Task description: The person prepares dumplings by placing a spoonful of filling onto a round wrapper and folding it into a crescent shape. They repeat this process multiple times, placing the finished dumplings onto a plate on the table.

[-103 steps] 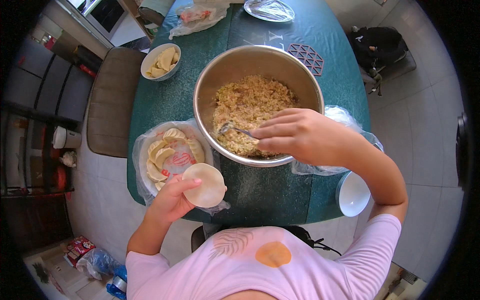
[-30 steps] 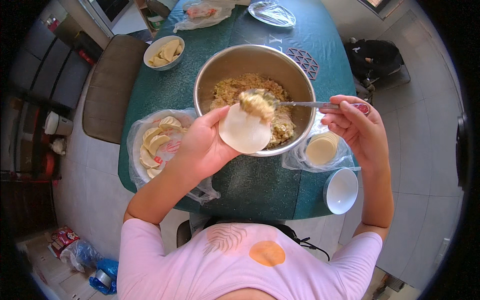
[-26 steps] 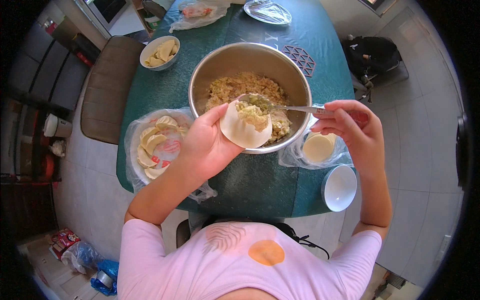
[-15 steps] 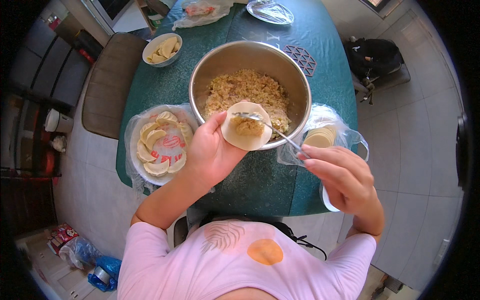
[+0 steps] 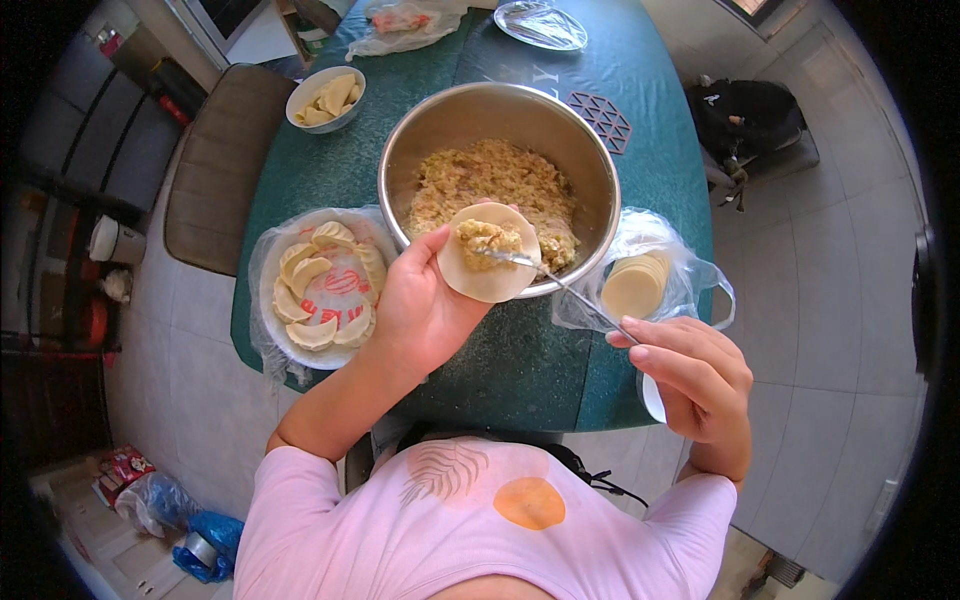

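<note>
On the fingers of my left hand [image 5: 432,308] lies a round dumpling wrapper [image 5: 480,285], its edge held by my thumb. A mound of minced filling [image 5: 484,236] sits on it. My right hand [image 5: 698,375] pinches the handle of a thin metal fork [image 5: 580,298], whose head presses into the mound; the filling partly hides its tines. Just beyond my left hand stands a large steel bowl [image 5: 400,130] with more filling [image 5: 490,175] inside. A stack of wrappers [image 5: 632,290] rests in a clear plastic bag [image 5: 680,262] near my right hand.
Folded dumplings [image 5: 308,272] ring a plastic-covered plate [image 5: 268,325] on the left. Behind it is a small bowl [image 5: 328,128] of dumpling-like pieces. A lattice trivet [image 5: 602,122], a wrapped plate [image 5: 540,25] and a plastic bag [image 5: 405,28] lie farther back on the green-covered table [image 5: 480,385].
The filling has shifted toward the far part of the wrapper and looks more heaped. The fork's head has lowered into it, and my right hand has moved slightly nearer me.
</note>
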{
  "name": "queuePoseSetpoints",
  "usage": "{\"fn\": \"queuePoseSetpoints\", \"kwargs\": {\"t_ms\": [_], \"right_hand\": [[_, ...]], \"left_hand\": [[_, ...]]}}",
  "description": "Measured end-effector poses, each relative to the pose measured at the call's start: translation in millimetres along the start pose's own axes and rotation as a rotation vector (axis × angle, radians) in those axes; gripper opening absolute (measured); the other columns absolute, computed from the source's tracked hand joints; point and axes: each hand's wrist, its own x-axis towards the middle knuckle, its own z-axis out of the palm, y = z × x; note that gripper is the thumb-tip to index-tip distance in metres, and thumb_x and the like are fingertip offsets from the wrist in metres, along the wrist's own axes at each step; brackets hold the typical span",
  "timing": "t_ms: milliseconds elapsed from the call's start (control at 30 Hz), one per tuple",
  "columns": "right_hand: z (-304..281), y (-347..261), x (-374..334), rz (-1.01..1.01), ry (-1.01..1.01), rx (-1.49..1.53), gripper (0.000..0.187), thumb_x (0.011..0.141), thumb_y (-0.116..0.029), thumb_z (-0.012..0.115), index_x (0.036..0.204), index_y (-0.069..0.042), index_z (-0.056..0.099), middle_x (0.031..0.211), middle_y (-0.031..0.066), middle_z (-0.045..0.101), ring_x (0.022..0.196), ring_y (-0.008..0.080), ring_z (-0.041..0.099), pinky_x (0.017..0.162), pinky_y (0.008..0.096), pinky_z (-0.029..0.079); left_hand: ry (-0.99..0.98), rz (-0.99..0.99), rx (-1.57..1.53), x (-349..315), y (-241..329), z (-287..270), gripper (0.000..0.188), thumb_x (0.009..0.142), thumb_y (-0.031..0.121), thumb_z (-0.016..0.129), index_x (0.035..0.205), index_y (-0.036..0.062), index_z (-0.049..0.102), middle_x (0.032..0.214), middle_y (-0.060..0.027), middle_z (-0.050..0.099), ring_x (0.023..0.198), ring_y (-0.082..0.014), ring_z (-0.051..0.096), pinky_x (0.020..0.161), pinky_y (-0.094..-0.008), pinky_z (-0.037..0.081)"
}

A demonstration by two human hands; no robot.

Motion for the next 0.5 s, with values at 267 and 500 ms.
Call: {"fn": "queuePoseSetpoints", "kwargs": {"t_ms": [267, 500], "right_hand": [[0.8, -0.3, 3.0, -0.057, -0.031, -0.073, 0.025, 0.076, -0.002, 0.06, 0.101, 0.002, 0.063, 0.104, 0.0207, 0.065, 0.087, 0.0304, 0.068, 0.071, 0.0359, 0.054], [3.8, 0.7, 11.0, -0.175, -0.109, -0.179, 0.028, 0.074, -0.003, 0.063, 0.101, 0.004, 0.062, 0.103, 0.0209, 0.065, 0.086, 0.0298, 0.068, 0.071, 0.0357, 0.054]], "left_hand": [[-0.092, -0.035, -0.03, 0.1, -0.4, -8.1, 0.044, 0.098, 0.022, 0.024, 0.134, -0.0008, 0.037, 0.134, -0.0182, 0.044, 0.127, -0.0297, 0.04, 0.11, -0.0458, 0.028], [-0.008, -0.009, 0.043, -1.4, -2.1, 4.2, 0.044, 0.098, 0.021, 0.023, 0.134, 0.0001, 0.038, 0.134, -0.018, 0.045, 0.126, -0.0298, 0.041, 0.109, -0.0454, 0.03]]}}
